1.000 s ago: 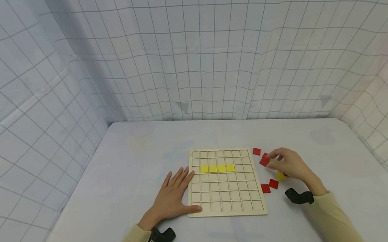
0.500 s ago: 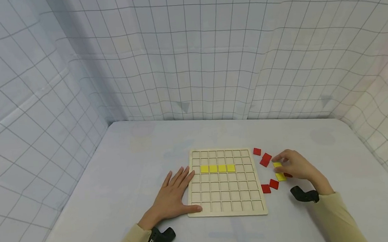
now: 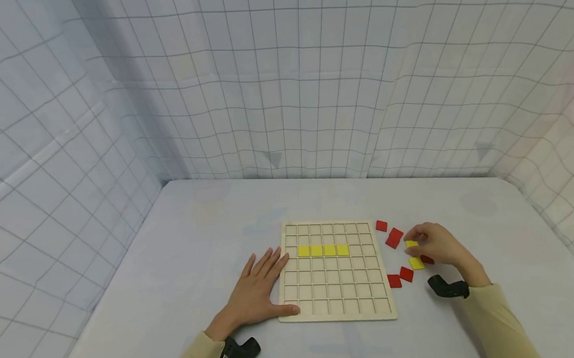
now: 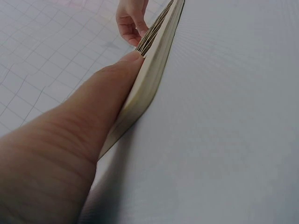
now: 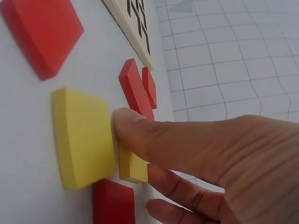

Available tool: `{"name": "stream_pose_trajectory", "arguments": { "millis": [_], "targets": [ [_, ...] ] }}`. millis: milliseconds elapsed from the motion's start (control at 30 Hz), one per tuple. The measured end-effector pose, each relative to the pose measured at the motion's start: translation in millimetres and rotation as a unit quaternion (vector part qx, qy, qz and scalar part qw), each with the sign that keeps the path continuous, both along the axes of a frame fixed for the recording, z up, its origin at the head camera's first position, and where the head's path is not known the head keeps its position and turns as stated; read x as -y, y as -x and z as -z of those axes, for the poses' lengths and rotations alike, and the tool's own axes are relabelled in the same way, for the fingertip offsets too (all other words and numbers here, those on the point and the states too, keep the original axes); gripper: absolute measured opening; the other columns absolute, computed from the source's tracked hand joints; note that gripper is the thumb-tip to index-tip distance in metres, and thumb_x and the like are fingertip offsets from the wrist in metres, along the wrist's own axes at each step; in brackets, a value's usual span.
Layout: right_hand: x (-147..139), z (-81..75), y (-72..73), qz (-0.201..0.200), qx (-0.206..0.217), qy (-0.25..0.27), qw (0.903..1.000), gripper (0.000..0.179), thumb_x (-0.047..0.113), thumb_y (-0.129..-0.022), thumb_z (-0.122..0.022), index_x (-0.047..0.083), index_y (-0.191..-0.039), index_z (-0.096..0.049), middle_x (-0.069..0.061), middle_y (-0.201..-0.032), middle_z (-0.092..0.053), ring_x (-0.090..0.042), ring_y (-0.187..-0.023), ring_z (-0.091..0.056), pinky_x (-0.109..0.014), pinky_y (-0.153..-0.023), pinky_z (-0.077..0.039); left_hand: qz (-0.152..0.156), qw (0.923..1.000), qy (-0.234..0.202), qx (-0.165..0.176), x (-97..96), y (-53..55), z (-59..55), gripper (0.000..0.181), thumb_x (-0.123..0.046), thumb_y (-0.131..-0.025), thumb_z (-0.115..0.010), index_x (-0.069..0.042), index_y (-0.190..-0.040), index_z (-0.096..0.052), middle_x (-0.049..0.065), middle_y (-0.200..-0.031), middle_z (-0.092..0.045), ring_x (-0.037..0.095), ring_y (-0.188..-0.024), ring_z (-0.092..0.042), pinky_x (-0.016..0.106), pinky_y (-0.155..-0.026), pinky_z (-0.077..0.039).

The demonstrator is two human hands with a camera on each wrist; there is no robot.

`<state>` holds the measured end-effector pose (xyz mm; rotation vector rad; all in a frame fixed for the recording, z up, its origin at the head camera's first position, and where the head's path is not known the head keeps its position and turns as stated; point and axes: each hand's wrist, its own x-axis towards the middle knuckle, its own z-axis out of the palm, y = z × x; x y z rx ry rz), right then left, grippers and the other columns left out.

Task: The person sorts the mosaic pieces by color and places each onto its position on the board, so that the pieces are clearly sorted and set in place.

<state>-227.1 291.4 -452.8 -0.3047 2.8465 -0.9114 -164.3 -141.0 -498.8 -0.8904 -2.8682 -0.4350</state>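
Observation:
My left hand [image 3: 253,294] lies spread on the left edge of a pale wooden grid board [image 3: 325,277], thumb on its lower left corner. In the left wrist view the thumb [image 4: 107,84] presses along the board's rim. Several yellow square tiles [image 3: 316,251] fill adjoining cells in one row. Right of the board, my right hand [image 3: 436,243] pinches a yellow tile [image 5: 133,165] between thumb and fingers, low at the table. Another yellow tile [image 5: 84,140] lies close beside it, and a red tile [image 5: 112,203] is partly hidden below.
More red tiles are scattered between the board and my right hand: one [image 3: 381,226] at the back, a touching pair [image 3: 394,238] nearer, and two [image 3: 406,274] by the board's right edge. Grid-patterned sheets [image 3: 280,89] hang behind the white table [image 3: 209,219] and at its sides.
My right hand has moved right, from over the red pair to the yellow tile, with its fingers now around it. The left hand and the board stay put.

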Motion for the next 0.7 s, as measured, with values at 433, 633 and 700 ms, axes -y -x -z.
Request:
{"name": "stream_pose_trajectory", "arguments": {
  "millis": [433, 633, 700],
  "targets": [
    [-2.5, -2.4, -5.0, 0.03, 0.024, -0.009, 0.9992, 0.029, 0.017, -0.082, -0.075, 0.001, -0.104, -0.066, -0.011, -0.098, -0.061, -0.026, -0.085, -0.053, -0.035, -0.069, -0.05, -0.008, 0.9998, 0.011, 0.013, 0.4, -0.8, -1.7, 0.11, -0.084, -0.072, -0.046, -0.018, -0.153, -0.017, 0.002, -0.158, -0.012, 0.02, -0.143, -0.007, 0.046, -0.113, 0.0],
    [-0.8, -3.2, -5.9, 0.044, 0.029, -0.017, 0.9984, 0.026, 0.017, -0.082, -0.075, 0.001, -0.1, -0.065, -0.01, -0.094, -0.06, -0.024, -0.08, -0.052, -0.034, -0.065, -0.049, -0.005, 0.9999, 0.01, 0.009, -0.9, -0.8, -1.6, 0.109, -0.084, -0.072, -0.047, -0.016, -0.153, -0.019, 0.004, -0.157, -0.014, 0.022, -0.143, -0.009, 0.047, -0.113, -0.002],
    [0.1, -3.3, -6.0, 0.047, 0.026, -0.018, 0.9984, 0.025, 0.016, -0.081, -0.075, 0.003, -0.099, -0.064, -0.009, -0.093, -0.059, -0.024, -0.079, -0.052, -0.033, -0.063, -0.049, -0.007, 0.9999, 0.013, 0.009, -1.1, -0.7, -1.4, 0.109, -0.084, -0.072, -0.046, -0.016, -0.153, -0.019, 0.004, -0.157, -0.013, 0.021, -0.143, -0.008, 0.046, -0.113, -0.002]
  ]
}}
